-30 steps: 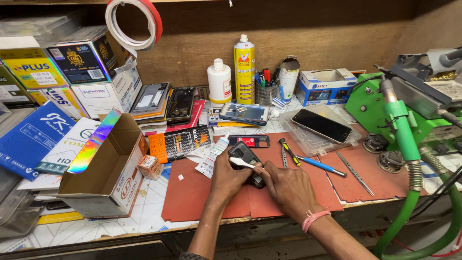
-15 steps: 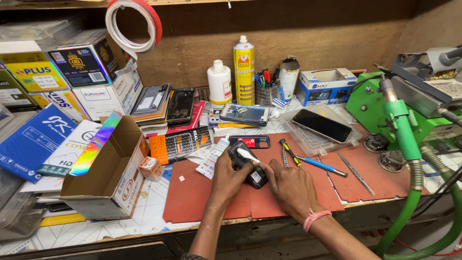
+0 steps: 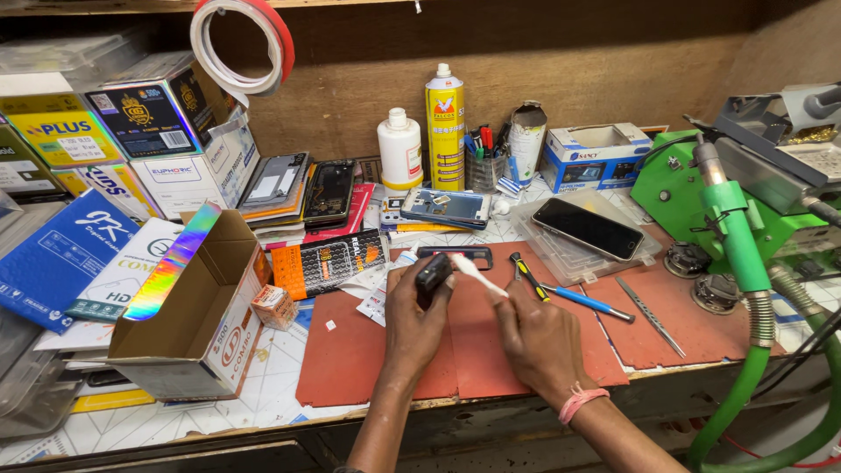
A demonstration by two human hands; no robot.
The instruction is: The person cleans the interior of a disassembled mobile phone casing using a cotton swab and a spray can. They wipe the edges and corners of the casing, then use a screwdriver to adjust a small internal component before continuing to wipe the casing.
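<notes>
My left hand [image 3: 413, 315] holds a small black phone part [image 3: 432, 271] upright above the red rubber mat [image 3: 350, 359]. My right hand [image 3: 536, 335] pinches a thin white stick [image 3: 477, 275] whose tip touches the black part. A pink band sits on my right wrist. Just behind my hands lies a black phone frame [image 3: 455, 255] on the mat.
An open cardboard box [image 3: 188, 324] stands left of the mat. A blue-handled tool [image 3: 585, 302], metal tweezers [image 3: 650, 316] and a yellow-black screwdriver [image 3: 528, 275] lie to the right. A phone [image 3: 587, 228] rests on a clear case. Bottles, spray can [image 3: 445, 125], stacked boxes and a green machine [image 3: 727, 219] surround.
My left hand has lifted and turned the black part more upright. My right hand has drawn the white stick to the right side of the part.
</notes>
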